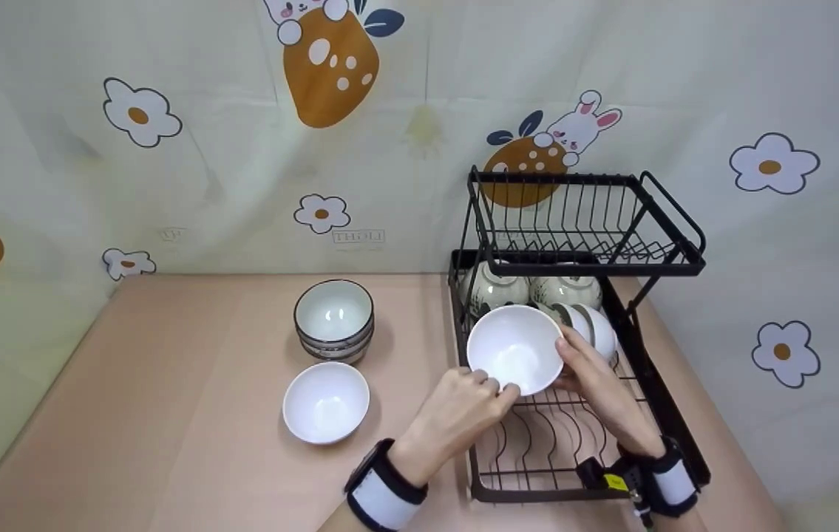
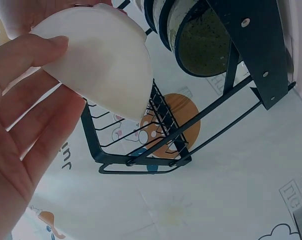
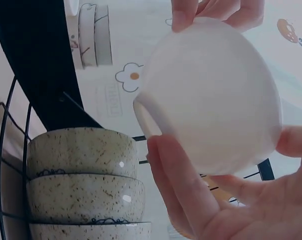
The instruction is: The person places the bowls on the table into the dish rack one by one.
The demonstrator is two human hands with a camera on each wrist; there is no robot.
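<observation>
Over the rack, both hands hold a white bowl.

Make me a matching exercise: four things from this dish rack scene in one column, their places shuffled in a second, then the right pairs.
Things:
1. white bowl
2. stacked dark-rimmed bowls
3. single white bowl
4. speckled bowls

Places:
A. on edge in the back of the rack's lower tier
B. held by the left hand and right hand over the rack
C. on the table, nearest the person
D. on the table, behind the lone bowl

Pairs: 1-B, 2-D, 3-C, 4-A
</observation>
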